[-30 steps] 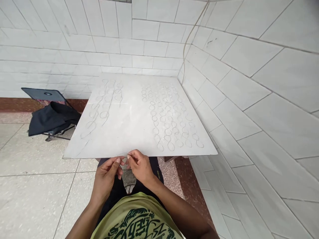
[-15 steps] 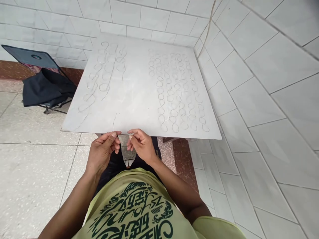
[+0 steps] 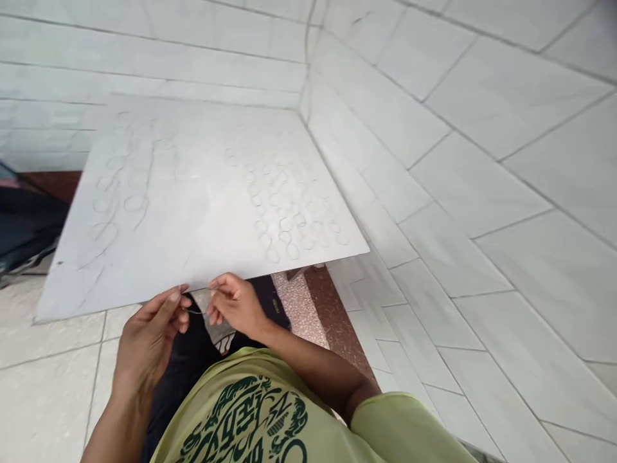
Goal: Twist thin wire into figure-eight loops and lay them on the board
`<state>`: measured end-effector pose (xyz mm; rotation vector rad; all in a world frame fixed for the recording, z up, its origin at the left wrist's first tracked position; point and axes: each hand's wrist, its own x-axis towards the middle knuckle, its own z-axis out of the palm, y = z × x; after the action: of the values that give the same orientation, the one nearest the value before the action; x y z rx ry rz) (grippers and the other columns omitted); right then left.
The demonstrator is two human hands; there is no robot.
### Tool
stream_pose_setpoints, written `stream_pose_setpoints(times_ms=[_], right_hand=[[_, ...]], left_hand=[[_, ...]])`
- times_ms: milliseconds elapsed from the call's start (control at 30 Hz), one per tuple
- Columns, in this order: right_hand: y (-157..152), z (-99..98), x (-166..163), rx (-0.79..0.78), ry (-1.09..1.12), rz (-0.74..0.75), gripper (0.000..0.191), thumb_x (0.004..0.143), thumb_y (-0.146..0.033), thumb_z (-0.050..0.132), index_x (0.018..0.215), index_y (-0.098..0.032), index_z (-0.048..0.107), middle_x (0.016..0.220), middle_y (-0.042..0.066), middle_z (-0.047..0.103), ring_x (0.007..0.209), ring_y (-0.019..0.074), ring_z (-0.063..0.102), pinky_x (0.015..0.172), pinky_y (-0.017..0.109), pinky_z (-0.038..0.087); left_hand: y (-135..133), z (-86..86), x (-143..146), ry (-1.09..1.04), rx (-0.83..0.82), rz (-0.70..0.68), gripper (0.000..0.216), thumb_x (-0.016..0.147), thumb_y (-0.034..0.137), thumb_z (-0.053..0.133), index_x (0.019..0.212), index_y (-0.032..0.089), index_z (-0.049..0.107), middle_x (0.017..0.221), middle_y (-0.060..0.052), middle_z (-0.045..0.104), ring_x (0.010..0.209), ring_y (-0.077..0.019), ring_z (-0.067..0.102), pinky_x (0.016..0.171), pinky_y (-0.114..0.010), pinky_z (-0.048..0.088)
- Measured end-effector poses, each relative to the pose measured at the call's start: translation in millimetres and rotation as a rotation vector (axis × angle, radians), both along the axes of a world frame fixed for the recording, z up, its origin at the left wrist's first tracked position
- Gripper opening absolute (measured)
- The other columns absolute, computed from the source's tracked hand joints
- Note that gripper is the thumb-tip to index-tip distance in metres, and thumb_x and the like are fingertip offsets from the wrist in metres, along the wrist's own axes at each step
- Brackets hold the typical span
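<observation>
My left hand [image 3: 152,334] and my right hand [image 3: 235,305] are held close together just below the near edge of a white board [image 3: 202,193]. Both pinch the ends of a thin piece of wire [image 3: 197,311] that hangs in a slight curve between the fingertips. On the board lie several wire loops: a dense group of small figure-eight shapes [image 3: 284,206] on the right, and a few larger loops [image 3: 120,199] on the left. The picture is a little smeared by motion.
White tiled walls [image 3: 457,161] meet in a corner behind and to the right of the board. A dark bag on a folding stand [image 3: 22,225] sits at the far left on the pale speckled floor [image 3: 58,379]. My green printed shirt fills the bottom.
The view has swung to the right and down, so the board now sits further left. My hands have drawn a little apart, with the wire now stretched between them.
</observation>
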<state>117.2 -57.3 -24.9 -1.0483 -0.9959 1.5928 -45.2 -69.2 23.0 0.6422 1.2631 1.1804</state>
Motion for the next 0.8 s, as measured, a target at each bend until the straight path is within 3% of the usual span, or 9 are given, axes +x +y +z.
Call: stream_pose_setpoints(times_ms=[133,333,500,667,800], right_hand=[[6.4,3.1,2.7,-0.018,0.065,-0.035,0.02,0.085,-0.03,0.066,0.1,-0.02,0.057,0.061,-0.007,0.067,0.041,0.0106,0.061,0.039,0.018,0.045],[2.5,6.3,11.5,0.018,0.022,0.055,0.023,0.092,-0.04,0.065,0.104,-0.02,0.063,0.061,-0.007,0.065,0.043,0.0092,0.06,0.043,0.018,0.046],[-0.8,4.7,14.8,0.157,-0.123,0.074,0.02,0.095,-0.035,0.062,0.105,-0.02,0.071,0.066,-0.005,0.065,0.05,0.0074,0.06,0.051,0.018,0.048],[-11.2,1.4,13.1,0.108,-0.138,0.118,0.022,0.096,-0.038,0.063,0.104,-0.019,0.07,0.066,-0.004,0.065,0.05,0.0079,0.059,0.051,0.019,0.048],[-14.9,3.1,15.4,0.094,-0.108,0.046,0.023,0.095,-0.042,0.063,0.104,-0.02,0.063,0.064,-0.006,0.064,0.048,0.0086,0.058,0.049,0.019,0.048]], left_hand=[[-2.5,-3.1,1.0,-0.038,0.011,-0.099,0.04,0.069,0.035,0.095,0.101,0.016,0.082,0.089,-0.005,0.075,0.068,-0.0118,0.063,0.056,-0.02,0.055],[-6.8,-1.0,2.4,-0.047,-0.023,-0.176,0.042,0.064,0.034,0.098,0.099,0.016,0.083,0.081,-0.006,0.076,0.065,-0.0144,0.066,0.056,-0.022,0.058],[-3.5,-2.6,-5.6,-0.058,-0.086,-0.178,0.044,0.058,0.033,0.1,0.095,0.016,0.083,0.079,-0.005,0.076,0.059,-0.0122,0.063,0.051,-0.02,0.058],[7.5,-3.9,-14.9,-0.081,-0.119,-0.149,0.046,0.058,0.029,0.1,0.098,0.013,0.083,0.077,-0.005,0.074,0.057,-0.0095,0.061,0.049,-0.015,0.055],[8.6,-1.2,-10.7,-0.114,-0.073,-0.15,0.04,0.064,0.028,0.097,0.098,0.012,0.083,0.079,-0.005,0.074,0.058,-0.009,0.062,0.051,-0.015,0.056]])
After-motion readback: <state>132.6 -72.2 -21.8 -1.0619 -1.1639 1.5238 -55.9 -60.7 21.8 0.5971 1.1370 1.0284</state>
